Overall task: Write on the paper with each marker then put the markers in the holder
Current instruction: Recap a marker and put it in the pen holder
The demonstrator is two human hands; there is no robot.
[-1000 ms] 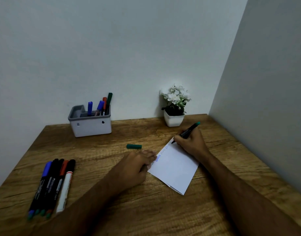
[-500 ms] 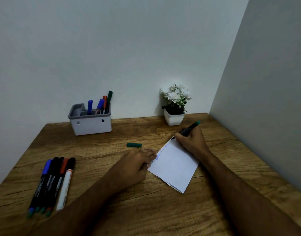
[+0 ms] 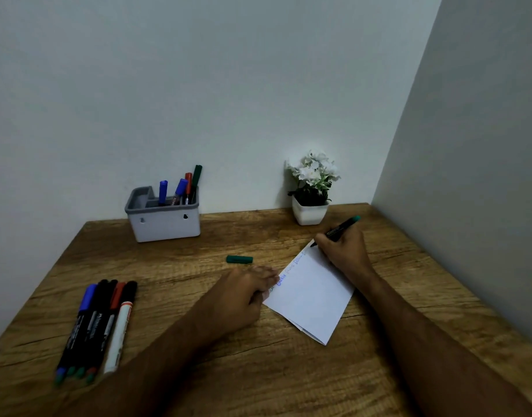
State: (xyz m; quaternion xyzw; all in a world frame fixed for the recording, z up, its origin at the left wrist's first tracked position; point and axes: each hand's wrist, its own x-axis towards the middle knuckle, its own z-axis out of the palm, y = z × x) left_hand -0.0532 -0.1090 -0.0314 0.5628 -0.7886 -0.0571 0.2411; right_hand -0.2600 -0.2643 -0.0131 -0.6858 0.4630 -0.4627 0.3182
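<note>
While the left hand [image 3: 246, 291] still pins the paper [image 3: 311, 296], the right hand [image 3: 341, 251], its grip pinching the marker [image 3: 338, 230], has crept to the far corner, so this line's nearly written.

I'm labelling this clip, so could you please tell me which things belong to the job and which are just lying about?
Job: paper, green marker in right hand, green cap, five markers, holder, left hand.
Lying about: plant.
</note>
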